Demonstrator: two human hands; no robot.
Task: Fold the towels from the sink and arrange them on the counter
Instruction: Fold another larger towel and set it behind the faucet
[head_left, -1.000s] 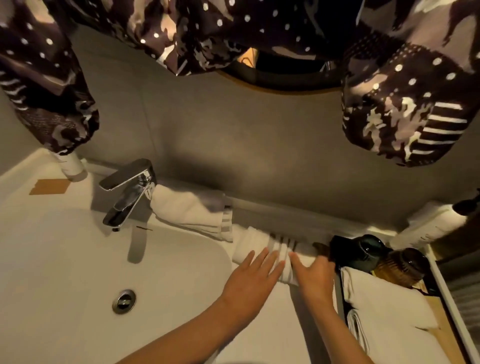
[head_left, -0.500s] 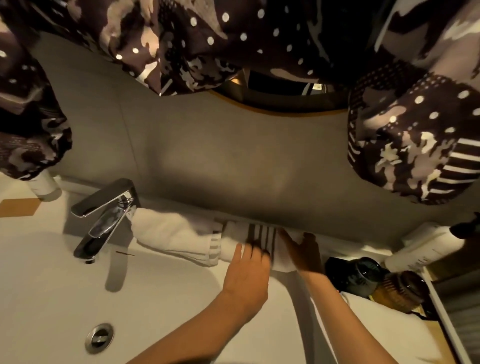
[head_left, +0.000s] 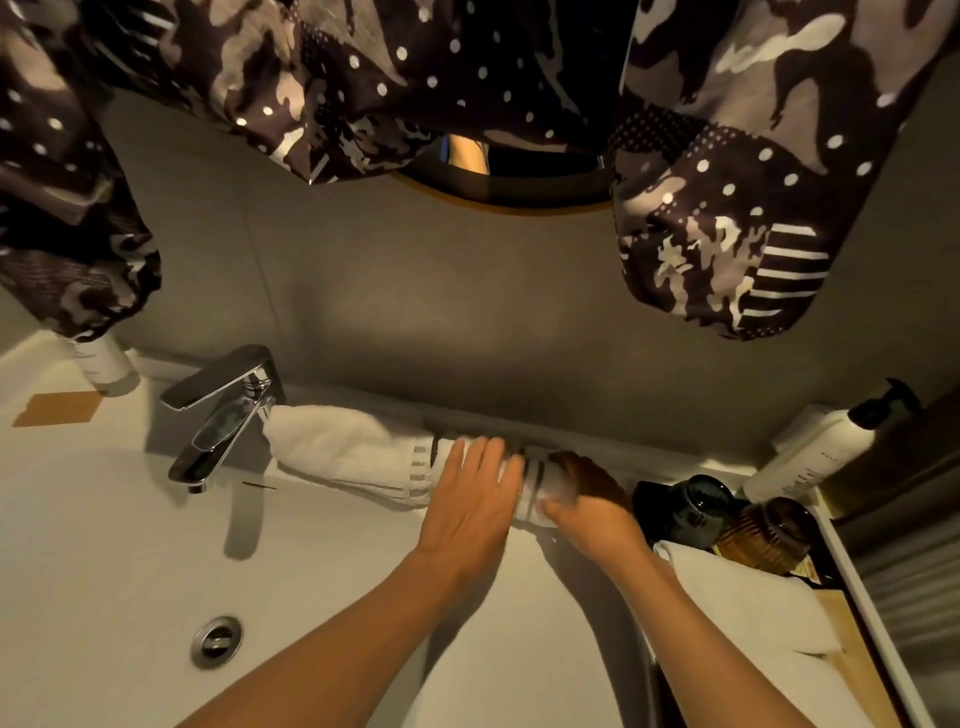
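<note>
Since the earlier frame both hands have slid back toward the wall with the small rolled white towel with dark stripes (head_left: 535, 486), which now lies on the ledge behind the white ceramic sink (head_left: 104, 545), end to end with the larger folded white towel with grey stripes (head_left: 343, 447) at its 9 o'clock. The left hand (head_left: 470, 506) lies palm down over the roll's left part — fingers straight and close together, pressing on the cloth. The right hand (head_left: 592, 512) cups the roll's right end with its fingers curled around it; part of that hand is in shadow. A chrome lever tap (head_left: 221, 415) stands at 9 o'clock from the folded towel, touching its left end, and the round metal drain (head_left: 215, 642) sits in the basin at 7 o'clock from the hands. At 3 o'clock from the right hand, a dark glazed cup (head_left: 685, 506) and a ribbed amber glass (head_left: 763, 535) stand side by side — another flat white towel (head_left: 743, 608) lies just below them. A white pump bottle (head_left: 821, 449) leans at 2 o'clock.
</note>
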